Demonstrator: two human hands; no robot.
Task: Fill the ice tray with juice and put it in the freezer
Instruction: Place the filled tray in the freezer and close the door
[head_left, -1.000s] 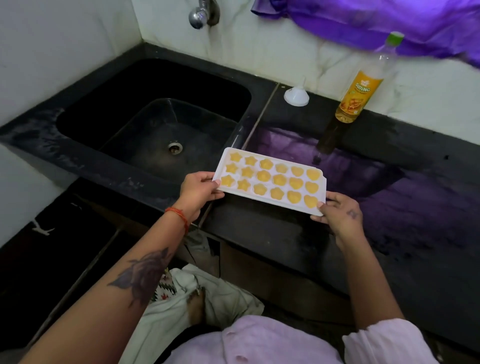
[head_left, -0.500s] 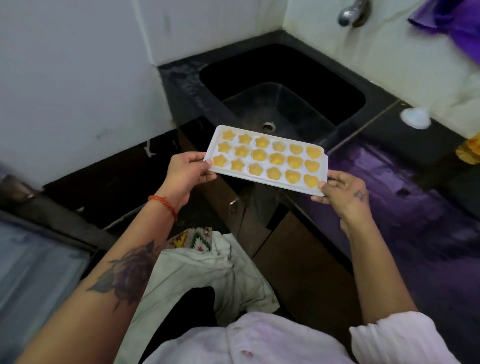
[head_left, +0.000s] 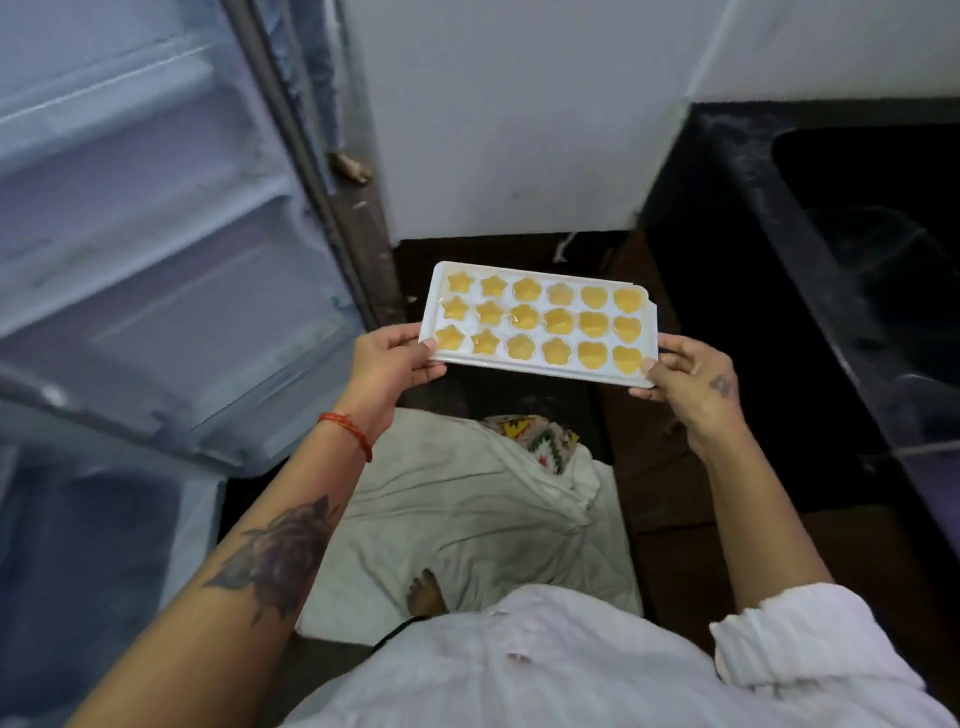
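Observation:
A white ice tray (head_left: 540, 370) is held level in front of me, its star, flower and heart moulds full of yellow juice. My left hand (head_left: 389, 364) grips the tray's left end and my right hand (head_left: 685, 379) grips its right end. The tray hangs above the dark floor, away from the counter. An open fridge door (head_left: 156, 260) with pale blue shelves stands to the left, close to my left hand. The freezer compartment itself is not in sight.
A black counter with a sink (head_left: 857, 249) runs along the right side. A white wall (head_left: 519, 114) stands straight ahead behind the tray. My legs in light trousers (head_left: 467, 509) and a bare foot show below.
I have turned left with the tray in both hands. The sink and counter slid to the right edge, the bottle left the view, and the open fridge door came in on the left.

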